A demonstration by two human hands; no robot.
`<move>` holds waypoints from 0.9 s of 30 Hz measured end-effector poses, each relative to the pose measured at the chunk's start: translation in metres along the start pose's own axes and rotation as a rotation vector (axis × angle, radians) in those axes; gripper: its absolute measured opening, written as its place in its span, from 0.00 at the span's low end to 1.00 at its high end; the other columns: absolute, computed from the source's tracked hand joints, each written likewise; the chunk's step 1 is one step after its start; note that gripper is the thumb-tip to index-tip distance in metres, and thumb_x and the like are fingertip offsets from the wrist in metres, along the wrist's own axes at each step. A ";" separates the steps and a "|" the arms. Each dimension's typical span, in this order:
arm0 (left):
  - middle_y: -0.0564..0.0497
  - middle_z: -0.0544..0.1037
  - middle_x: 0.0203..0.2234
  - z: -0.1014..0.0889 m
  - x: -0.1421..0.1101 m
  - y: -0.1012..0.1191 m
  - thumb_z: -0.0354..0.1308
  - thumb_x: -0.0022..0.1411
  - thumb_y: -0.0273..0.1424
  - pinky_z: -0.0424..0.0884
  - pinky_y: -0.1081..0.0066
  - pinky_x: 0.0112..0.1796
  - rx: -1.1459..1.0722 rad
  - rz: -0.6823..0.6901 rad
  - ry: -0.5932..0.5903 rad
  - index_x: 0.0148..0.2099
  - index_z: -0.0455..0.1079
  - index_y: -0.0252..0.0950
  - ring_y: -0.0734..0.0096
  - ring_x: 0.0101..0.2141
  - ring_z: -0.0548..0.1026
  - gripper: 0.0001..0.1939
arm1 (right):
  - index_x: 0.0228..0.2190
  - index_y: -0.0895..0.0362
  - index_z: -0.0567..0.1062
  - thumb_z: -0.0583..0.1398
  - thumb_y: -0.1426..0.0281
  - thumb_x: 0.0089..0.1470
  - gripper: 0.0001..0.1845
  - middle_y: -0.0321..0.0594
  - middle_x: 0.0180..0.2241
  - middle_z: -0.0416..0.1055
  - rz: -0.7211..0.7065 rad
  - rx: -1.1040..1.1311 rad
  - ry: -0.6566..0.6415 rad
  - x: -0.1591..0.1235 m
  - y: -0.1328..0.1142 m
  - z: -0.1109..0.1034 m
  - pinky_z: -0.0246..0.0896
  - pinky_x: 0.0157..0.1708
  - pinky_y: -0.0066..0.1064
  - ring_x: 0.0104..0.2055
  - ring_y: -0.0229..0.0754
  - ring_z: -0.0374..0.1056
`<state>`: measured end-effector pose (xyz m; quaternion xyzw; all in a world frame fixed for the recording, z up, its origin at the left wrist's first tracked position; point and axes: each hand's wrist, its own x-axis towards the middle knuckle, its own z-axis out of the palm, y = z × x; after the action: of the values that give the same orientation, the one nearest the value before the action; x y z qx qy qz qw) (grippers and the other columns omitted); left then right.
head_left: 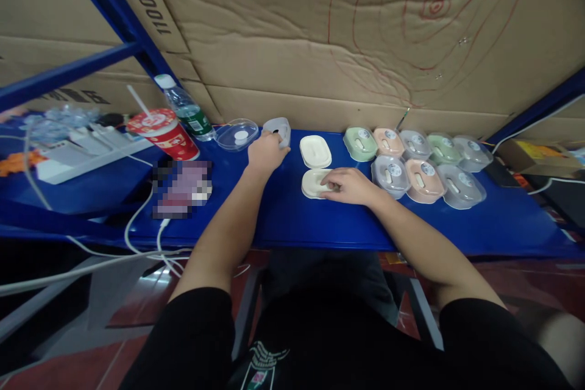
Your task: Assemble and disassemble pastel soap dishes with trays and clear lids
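Note:
My left hand [266, 153] is at a pale grey, open-topped container [282, 128], fingers curled down into it and thumb along its near side. A small dark spot shows by the fingertips; whatever they grip is hidden. My right hand [350, 185] rests over a cream oval case half [311, 184], with its fingers bent together inside the rim. What those fingers hold, if anything, cannot be made out. Just behind lies a matching cream oval piece [315, 151]. Left of the grey container sits a clear oval lid [237, 134] with a white round spot.
Several closed oval boxes in green [360, 144], peach [425, 180] and grey [462, 186] stand in two rows at right. At left are a red drink cup [164, 134], a water bottle [189, 111], a power strip [86, 155] and cables. Cardboard [274, 42] walls the back.

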<state>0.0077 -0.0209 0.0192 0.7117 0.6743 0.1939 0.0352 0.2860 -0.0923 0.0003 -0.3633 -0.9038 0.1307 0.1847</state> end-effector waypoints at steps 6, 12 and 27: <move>0.37 0.77 0.55 -0.009 -0.002 0.003 0.69 0.65 0.40 0.78 0.47 0.53 -0.079 -0.063 0.175 0.51 0.75 0.40 0.41 0.53 0.81 0.16 | 0.45 0.52 0.84 0.66 0.56 0.65 0.15 0.43 0.38 0.83 0.043 0.039 0.103 0.000 -0.002 -0.001 0.68 0.46 0.39 0.44 0.50 0.78; 0.42 0.77 0.54 -0.022 -0.015 0.022 0.68 0.68 0.38 0.75 0.58 0.56 -0.227 0.121 0.366 0.53 0.74 0.40 0.51 0.55 0.78 0.15 | 0.62 0.53 0.74 0.64 0.50 0.65 0.31 0.46 0.46 0.82 0.288 0.129 0.463 0.002 0.005 -0.005 0.71 0.46 0.44 0.41 0.51 0.76; 0.39 0.86 0.39 -0.007 -0.022 0.030 0.45 0.79 0.47 0.74 0.59 0.44 0.077 0.437 -0.303 0.40 0.82 0.36 0.51 0.43 0.82 0.29 | 0.24 0.53 0.82 0.56 0.46 0.68 0.32 0.51 0.30 0.83 0.635 -0.106 -0.026 0.001 0.012 -0.024 0.63 0.33 0.40 0.39 0.59 0.80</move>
<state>0.0330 -0.0466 0.0302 0.8621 0.4986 0.0623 0.0659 0.3025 -0.0806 0.0181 -0.6345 -0.7531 0.1393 0.1041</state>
